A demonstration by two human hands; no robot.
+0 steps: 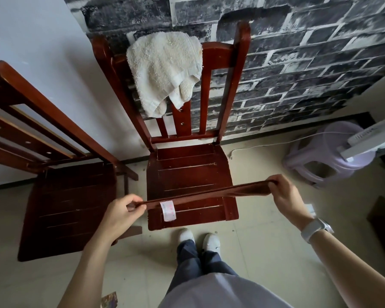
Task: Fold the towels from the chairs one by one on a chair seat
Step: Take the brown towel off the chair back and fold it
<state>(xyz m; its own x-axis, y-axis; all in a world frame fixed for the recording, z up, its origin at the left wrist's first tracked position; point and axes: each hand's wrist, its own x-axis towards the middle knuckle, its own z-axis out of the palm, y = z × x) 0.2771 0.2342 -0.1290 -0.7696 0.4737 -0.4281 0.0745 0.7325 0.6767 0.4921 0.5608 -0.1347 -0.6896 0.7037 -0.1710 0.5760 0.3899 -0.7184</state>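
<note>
Brick-patterned wall (298, 52) is running behind the red wooden chair (187, 174) I am facing. I am holding a brown towel (209, 193) stretched edge-on above the front of that chair's seat; my left hand (122, 215) is pinching one end, my right hand (286, 198) is gripping the other. A white label (168, 210) is hanging from the towel near my left hand. A cream towel (165, 70) is draping over that chair's backrest. A second chair (60, 196) is standing left of it, a lilac stool (327, 156) to its right.
</note>
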